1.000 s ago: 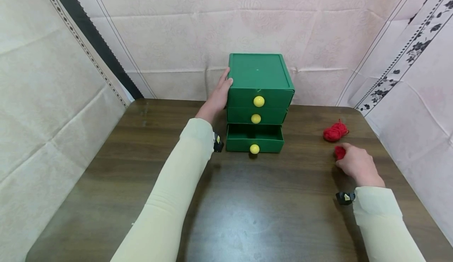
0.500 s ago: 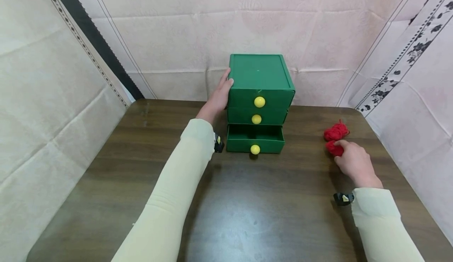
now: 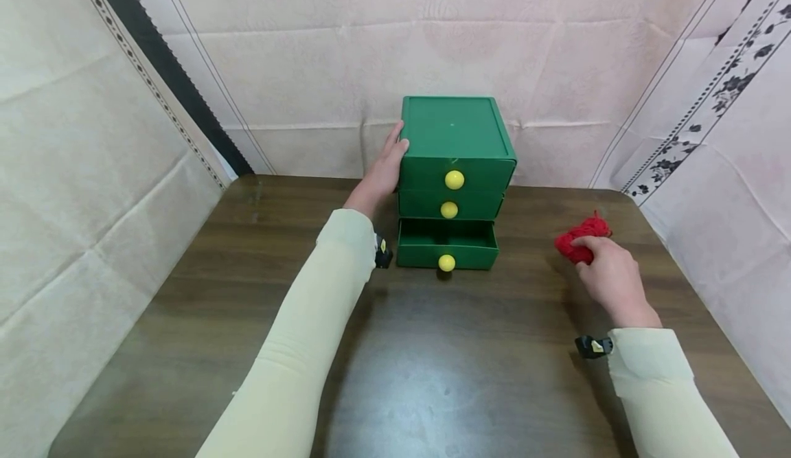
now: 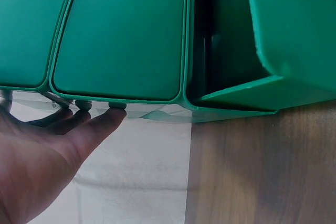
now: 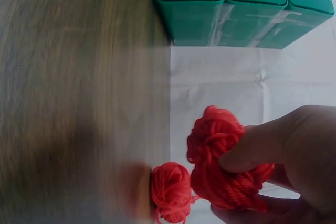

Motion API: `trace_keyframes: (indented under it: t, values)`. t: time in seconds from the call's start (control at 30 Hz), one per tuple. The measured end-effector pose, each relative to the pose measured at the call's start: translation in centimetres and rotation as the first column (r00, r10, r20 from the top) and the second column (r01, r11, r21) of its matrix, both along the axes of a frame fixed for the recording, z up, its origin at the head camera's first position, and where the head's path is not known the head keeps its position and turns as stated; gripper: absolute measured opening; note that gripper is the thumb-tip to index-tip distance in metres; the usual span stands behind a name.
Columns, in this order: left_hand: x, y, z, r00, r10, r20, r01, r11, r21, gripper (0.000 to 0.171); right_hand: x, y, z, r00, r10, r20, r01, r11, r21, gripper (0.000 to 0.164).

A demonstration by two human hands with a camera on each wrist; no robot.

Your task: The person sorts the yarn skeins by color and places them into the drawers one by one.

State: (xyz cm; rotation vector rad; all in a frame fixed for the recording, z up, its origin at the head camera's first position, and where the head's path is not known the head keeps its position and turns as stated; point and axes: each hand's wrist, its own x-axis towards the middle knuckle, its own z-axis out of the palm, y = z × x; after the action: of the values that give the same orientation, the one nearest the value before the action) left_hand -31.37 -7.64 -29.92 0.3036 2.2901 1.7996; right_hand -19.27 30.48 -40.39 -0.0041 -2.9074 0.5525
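Note:
A green drawer cabinet [image 3: 457, 128] with yellow knobs stands at the back of the table, its bottom drawer [image 3: 446, 255] pulled out. The visible inside of that drawer holds nothing. My left hand [image 3: 382, 171] rests its fingers against the cabinet's left side, fairly straight, as the left wrist view also shows. On the right, my right hand [image 3: 612, 276] grips a ball of red yarn [image 5: 218, 153] between thumb and fingers, raised off the table. A second ball of red yarn [image 5: 172, 190] lies just behind it on the table, partly covered in the head view.
The brown wooden table [image 3: 309, 348] spreads out in front of the cabinet. Pale patterned cloth [image 3: 463, 53] hangs behind the table and along both sides. The pulled-out drawer juts toward the front.
My right hand has lifted the yarn ball it holds and carried it left and slightly back, over the front of the other ball. The left hand has stayed on the cabinet.

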Motion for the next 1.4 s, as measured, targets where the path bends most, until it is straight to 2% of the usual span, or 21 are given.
trace_keyframes:
  t: [0.37, 0.6, 0.87, 1.13, 1.4]
  values:
    - [0.5, 0.0, 0.5, 1.000, 0.004, -0.016, -0.005, 1.000, -0.012, 0.054, 0.0, -1.6, 0.3, 0.988, 0.045, -0.150, -0.049, 0.999, -0.024, 0.041]
    - [0.5, 0.1, 0.3, 1.000, 0.004, -0.012, -0.004, 1.000, 0.000, 0.055, 0.1, -2.6, -0.1, 0.959, 0.079, -0.274, -0.091, 0.995, -0.029, 0.034]
    - [0.5, 0.0, 0.2, 1.000, 0.002, -0.017, -0.002, 1.000, -0.002, 0.054, 0.0, -4.0, 0.1, 0.953, 0.105, -0.285, -0.124, 0.991, -0.050, 0.040]
    - [0.6, 0.0, 0.2, 1.000, 0.003, -0.020, -0.004, 1.000, -0.017, 0.054, -0.3, -5.1, 0.0, 0.918, 0.157, -0.364, -0.185, 0.982, -0.042, 0.040]
    - [0.6, 0.0, 0.4, 1.000, 0.000, -0.022, 0.000, 1.000, -0.012, 0.054, -0.7, -6.2, 0.4, 0.903, 0.198, -0.382, -0.233, 0.971, -0.049, 0.039]
